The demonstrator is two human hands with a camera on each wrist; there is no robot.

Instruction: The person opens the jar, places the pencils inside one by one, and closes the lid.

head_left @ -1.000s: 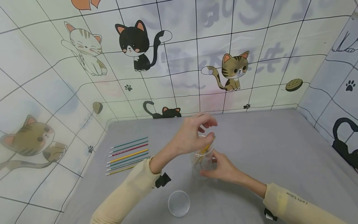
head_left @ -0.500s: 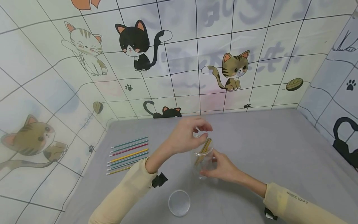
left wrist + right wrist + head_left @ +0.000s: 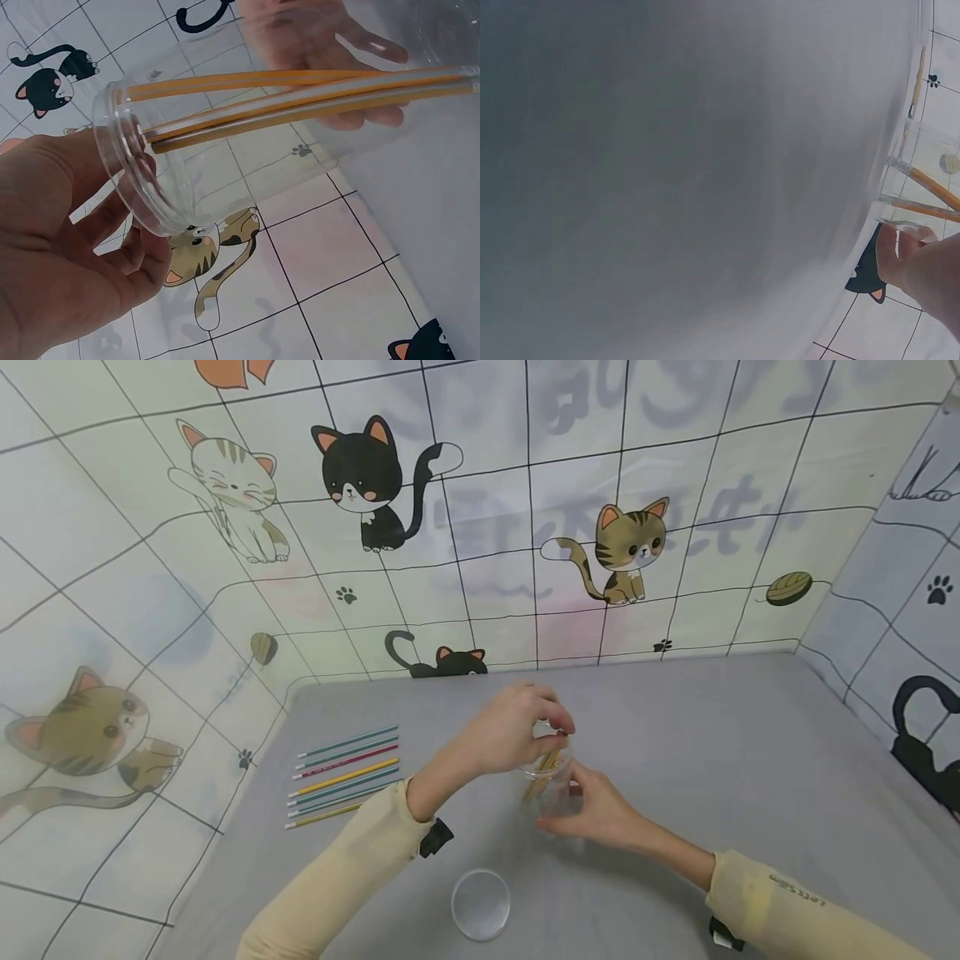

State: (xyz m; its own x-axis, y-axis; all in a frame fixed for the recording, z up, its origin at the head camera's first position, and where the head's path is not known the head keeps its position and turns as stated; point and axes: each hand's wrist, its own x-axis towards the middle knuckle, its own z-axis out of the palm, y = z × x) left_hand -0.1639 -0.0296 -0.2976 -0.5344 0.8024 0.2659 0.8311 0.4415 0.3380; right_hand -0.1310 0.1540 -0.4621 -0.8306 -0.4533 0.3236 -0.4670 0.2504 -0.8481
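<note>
A clear jar [image 3: 546,810] stands on the grey table with several yellow pencils [image 3: 300,105] leaning inside it. My right hand [image 3: 600,812] grips the jar's side from the right; it also shows through the clear wall in the left wrist view. Over the mouth, my left hand [image 3: 517,727] has its thumb and forefinger together at the top of a pencil. In the left wrist view those fingertips reach in at the jar's rim [image 3: 124,161], right by the dark pencil ends. Part of the right hand [image 3: 919,270] appears at the right wrist view's edge.
Left of the jar, several pencils lie in a row, among them a red pencil [image 3: 345,762] and a yellow pencil [image 3: 342,777]. A round clear lid [image 3: 480,906] lies near the front. Cat-printed cloth [image 3: 495,527] walls the grey table [image 3: 712,735].
My left hand drew slightly left off the pencil tops, then came back right, thumb and forefinger closing at a pencil's end. The right hand has kept its grip on the jar.
</note>
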